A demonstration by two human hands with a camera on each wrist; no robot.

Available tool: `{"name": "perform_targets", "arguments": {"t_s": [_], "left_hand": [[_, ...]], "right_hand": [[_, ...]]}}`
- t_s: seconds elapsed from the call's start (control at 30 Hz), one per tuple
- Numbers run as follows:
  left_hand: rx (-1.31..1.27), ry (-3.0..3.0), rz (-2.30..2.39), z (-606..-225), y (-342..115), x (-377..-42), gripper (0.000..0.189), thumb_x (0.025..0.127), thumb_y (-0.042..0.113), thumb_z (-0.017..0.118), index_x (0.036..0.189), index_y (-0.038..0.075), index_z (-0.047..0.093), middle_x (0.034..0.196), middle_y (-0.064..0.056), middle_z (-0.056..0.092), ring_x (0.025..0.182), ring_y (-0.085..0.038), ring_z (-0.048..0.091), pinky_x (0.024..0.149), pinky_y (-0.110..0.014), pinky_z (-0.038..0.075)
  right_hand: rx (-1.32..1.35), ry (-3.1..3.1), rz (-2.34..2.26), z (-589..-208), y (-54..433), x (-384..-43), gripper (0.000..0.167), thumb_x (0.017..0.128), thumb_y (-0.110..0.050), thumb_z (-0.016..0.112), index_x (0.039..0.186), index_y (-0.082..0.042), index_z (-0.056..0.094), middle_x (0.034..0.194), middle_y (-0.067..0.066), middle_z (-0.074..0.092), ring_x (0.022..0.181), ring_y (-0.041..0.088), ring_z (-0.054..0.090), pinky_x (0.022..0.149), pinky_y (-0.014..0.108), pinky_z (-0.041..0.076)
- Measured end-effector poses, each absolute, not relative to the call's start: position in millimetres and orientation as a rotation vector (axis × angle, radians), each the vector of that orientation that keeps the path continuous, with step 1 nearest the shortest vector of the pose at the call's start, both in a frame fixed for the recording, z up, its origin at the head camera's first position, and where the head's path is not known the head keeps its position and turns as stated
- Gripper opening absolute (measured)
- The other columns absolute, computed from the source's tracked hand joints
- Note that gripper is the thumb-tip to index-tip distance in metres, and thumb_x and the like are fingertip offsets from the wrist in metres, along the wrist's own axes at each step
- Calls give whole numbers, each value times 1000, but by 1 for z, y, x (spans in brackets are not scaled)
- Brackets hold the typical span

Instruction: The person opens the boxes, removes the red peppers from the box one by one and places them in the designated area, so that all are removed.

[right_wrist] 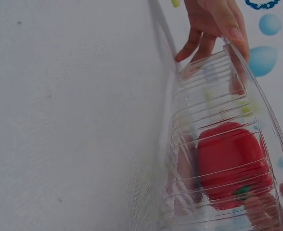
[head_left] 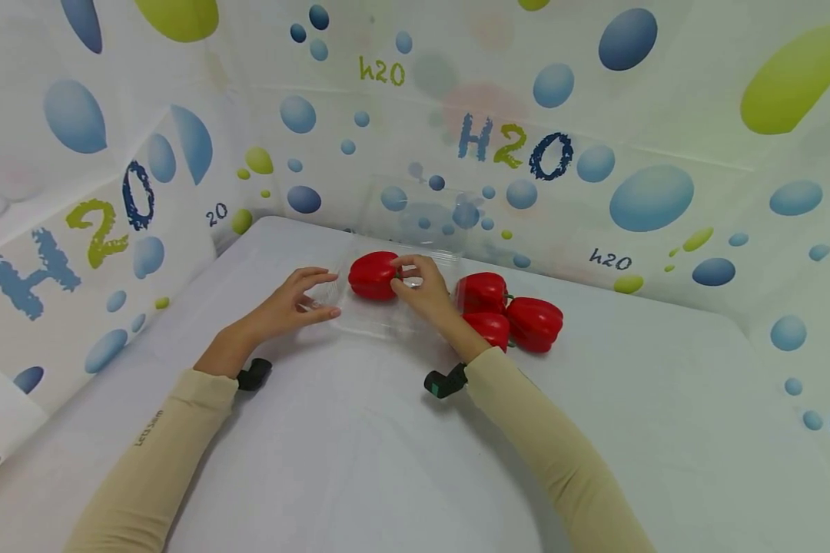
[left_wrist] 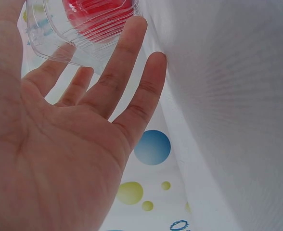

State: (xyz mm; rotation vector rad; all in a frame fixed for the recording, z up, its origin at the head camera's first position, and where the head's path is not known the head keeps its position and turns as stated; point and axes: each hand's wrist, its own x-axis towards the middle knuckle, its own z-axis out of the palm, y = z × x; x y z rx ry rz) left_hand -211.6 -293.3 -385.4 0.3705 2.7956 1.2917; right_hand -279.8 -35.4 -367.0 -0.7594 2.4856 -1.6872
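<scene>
A red bell pepper [head_left: 372, 276] lies on its side in a clear plastic clamshell box [head_left: 366, 326], whose lid [head_left: 408, 207] stands raised behind it. My right hand [head_left: 423, 290] pinches the stem end of this pepper between thumb and fingers. In the right wrist view those fingers [right_wrist: 262, 211] show through the ribbed wall, close to the green stem [right_wrist: 242, 190]. My left hand [head_left: 293, 302] is at the box's left end, fingers spread and thumb apart. In the left wrist view its fingertips lie close to the box wall [left_wrist: 45, 36]; firm contact is hard to tell.
Three more red bell peppers [head_left: 536, 324] sit grouped just right of the box, one partly hidden by my right forearm. A white cloth covers the table [head_left: 346, 461]. A printed curtain [head_left: 415, 107] hangs close behind. Each wrist wears a small black camera [head_left: 445, 382].
</scene>
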Motion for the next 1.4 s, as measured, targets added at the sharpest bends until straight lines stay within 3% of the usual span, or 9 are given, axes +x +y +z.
{"name": "perform_targets", "arguments": {"t_s": [0.5, 0.9, 1.23, 1.4], "left_hand": [[382, 2789, 1294, -390, -290, -214, 70, 91, 30, 70, 149, 11, 37, 155, -16, 20, 113, -38, 56, 98, -52, 48], [361, 2799, 1277, -389, -292, -215, 71, 90, 32, 70, 150, 11, 37, 155, -17, 20, 114, -37, 57, 98, -51, 49], [363, 2796, 1284, -388, -294, -214, 71, 91, 33, 70, 150, 11, 36, 156, -17, 19, 114, -37, 57, 96, -49, 50], [363, 2799, 1283, -389, -295, -213, 71, 91, 33, 69, 150, 11, 36, 156, -17, 19, 113, -36, 57, 98, -50, 49]], "right_hand": [[-773, 2579, -1582, -372, -37, -292, 33, 89, -6, 65, 122, -6, 60, 131, 13, 50, 118, 32, 51, 88, 39, 54], [-761, 2535, -1438, -372, -43, -296, 55, 89, -9, 69, 141, -13, 50, 148, 12, 35, 130, 30, 39, 102, 43, 47], [-788, 2524, -1333, -372, -48, -299, 51, 88, -10, 70, 135, -10, 52, 156, 14, 24, 141, 32, 28, 108, 48, 40], [-762, 2531, -1339, -372, -50, -297, 45, 88, -6, 69, 130, -11, 54, 149, 14, 29, 135, 31, 35, 105, 45, 44]]}}
